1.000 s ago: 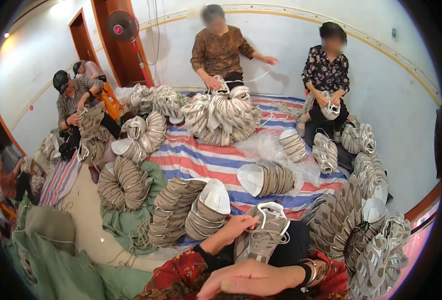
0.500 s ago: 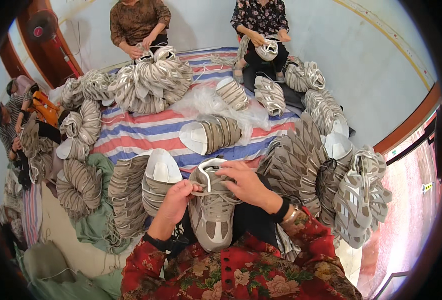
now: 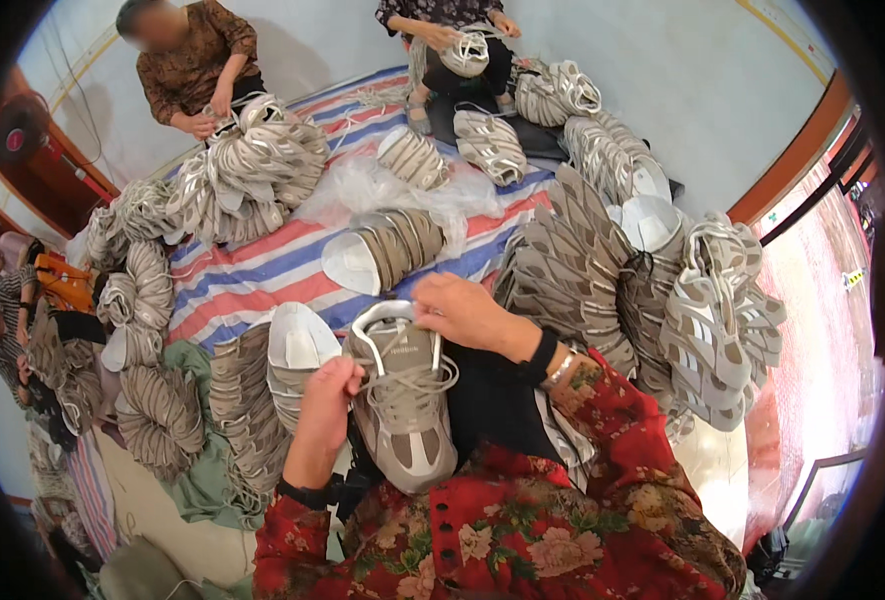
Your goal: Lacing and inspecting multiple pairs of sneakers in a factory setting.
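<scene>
A grey-beige sneaker upper (image 3: pixel 407 455) with white trim rests upright on my lap, its toe toward me. Loose shoelaces (image 3: pixel 402 395) cross its front and loop out on the right. At its left edge, the fingertips of my left hand (image 3: pixel 330 388) pinch a shoelace. My right hand (image 3: pixel 465 314) is closed beside the collar at the far right of the opening, fingers curled; whatever they grip is hidden. The tongue (image 3: pixel 398 347) stands up between the two hands.
Nested stacks of uppers stand close at my left (image 3: pixel 247 390) and right (image 3: pixel 567 270). Another stack (image 3: pixel 387 250) lies ahead on the striped sheet (image 3: pixel 232 290), near clear plastic (image 3: pixel 347 195). Two people (image 3: pixel 202 60) sit opposite handling uppers; others sit far left.
My right hand has gone from spread over the opening to curled at its right side. My left hand has drawn left, off the laces' middle. The view has shifted, and the tongue shows more.
</scene>
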`<action>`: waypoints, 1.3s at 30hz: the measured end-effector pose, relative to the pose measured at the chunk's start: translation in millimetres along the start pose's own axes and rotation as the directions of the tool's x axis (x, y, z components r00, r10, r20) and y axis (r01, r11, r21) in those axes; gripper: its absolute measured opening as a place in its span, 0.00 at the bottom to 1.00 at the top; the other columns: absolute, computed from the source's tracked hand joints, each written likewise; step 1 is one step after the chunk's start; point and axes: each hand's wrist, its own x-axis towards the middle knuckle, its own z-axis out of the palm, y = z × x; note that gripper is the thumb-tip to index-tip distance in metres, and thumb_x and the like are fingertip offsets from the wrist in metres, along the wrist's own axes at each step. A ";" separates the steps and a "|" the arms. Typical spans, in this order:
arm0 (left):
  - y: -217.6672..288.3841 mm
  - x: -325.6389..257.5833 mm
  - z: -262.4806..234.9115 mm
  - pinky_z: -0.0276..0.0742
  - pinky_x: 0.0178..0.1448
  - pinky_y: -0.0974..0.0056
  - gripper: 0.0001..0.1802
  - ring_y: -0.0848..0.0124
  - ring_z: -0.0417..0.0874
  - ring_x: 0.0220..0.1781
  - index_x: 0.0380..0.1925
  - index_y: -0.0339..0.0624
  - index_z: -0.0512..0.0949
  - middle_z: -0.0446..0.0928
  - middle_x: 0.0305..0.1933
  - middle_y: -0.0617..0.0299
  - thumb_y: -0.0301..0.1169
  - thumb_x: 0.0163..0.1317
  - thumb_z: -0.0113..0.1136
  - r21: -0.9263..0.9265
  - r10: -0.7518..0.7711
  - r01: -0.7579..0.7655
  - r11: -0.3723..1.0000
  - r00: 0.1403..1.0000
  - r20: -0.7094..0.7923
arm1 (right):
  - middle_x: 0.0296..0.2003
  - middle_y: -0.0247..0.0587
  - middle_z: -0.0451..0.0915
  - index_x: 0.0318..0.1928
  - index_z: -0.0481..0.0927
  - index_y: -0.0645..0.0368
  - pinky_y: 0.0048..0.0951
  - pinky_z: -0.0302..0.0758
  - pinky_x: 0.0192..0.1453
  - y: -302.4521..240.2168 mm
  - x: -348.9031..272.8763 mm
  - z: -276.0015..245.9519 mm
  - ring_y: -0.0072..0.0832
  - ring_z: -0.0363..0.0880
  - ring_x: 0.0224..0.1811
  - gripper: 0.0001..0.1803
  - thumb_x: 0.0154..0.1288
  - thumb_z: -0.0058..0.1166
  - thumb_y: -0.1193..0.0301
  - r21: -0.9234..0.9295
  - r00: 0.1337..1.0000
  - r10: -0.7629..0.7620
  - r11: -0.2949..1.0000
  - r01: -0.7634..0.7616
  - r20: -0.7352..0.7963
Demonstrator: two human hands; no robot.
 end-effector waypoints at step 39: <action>-23.0 -16.4 -2.1 0.61 0.33 0.75 0.16 0.85 0.64 0.28 0.19 0.44 0.72 0.67 0.22 0.75 0.37 0.64 0.58 0.226 0.109 -0.131 0.965 0.988 0.106 | 0.30 0.40 0.81 0.33 0.77 0.65 0.26 0.73 0.43 10.3 -43.2 12.0 0.23 0.77 0.35 0.08 0.65 0.49 0.73 0.531 0.922 0.370 0.807 -0.259 -0.113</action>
